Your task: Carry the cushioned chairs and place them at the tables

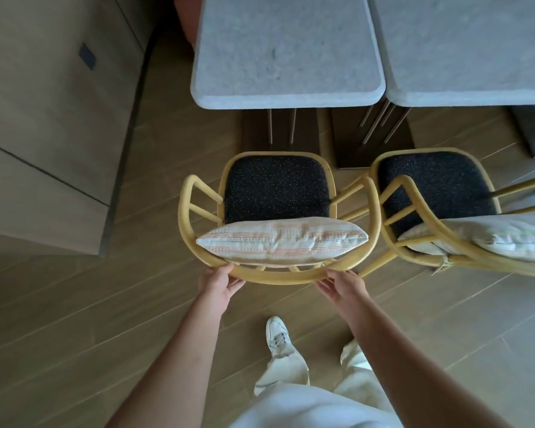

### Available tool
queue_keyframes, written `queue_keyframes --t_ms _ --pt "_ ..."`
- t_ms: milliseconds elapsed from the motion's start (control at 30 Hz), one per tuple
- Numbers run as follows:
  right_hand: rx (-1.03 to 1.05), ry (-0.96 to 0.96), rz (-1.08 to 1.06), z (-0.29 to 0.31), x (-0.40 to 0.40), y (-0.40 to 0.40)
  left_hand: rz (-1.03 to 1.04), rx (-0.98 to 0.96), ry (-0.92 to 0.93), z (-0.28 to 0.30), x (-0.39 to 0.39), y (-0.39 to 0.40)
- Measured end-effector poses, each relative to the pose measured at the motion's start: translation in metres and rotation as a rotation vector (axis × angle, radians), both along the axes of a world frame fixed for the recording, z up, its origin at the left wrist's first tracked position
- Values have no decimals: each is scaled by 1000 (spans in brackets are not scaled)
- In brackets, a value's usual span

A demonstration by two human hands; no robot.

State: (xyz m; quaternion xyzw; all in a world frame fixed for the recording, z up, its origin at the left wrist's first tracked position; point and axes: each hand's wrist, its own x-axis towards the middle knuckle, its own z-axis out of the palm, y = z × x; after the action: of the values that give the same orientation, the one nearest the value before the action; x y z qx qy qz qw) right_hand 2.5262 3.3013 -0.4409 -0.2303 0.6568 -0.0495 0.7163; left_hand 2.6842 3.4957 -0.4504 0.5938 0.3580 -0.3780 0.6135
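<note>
Wood floor runs under the left tabletop (288, 97), where both hands, left hand (218, 281) and right hand (342, 284), grip the chair (275, 193) by its back rail, apparently setting it in place; next, probably nudge it closer

Chair (186, 211) — matt yellow frame; tables (286, 57) — rough pale stone.
</note>
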Motion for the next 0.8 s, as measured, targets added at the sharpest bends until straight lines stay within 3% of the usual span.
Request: queue_keyframes --t_ms 400,800 --pt "-20 24 84 3 -9 3 -11 18 -44 10 -22 14" --pt "-72 48 376 45 -13 9 140 21 -207 70 -41 1"
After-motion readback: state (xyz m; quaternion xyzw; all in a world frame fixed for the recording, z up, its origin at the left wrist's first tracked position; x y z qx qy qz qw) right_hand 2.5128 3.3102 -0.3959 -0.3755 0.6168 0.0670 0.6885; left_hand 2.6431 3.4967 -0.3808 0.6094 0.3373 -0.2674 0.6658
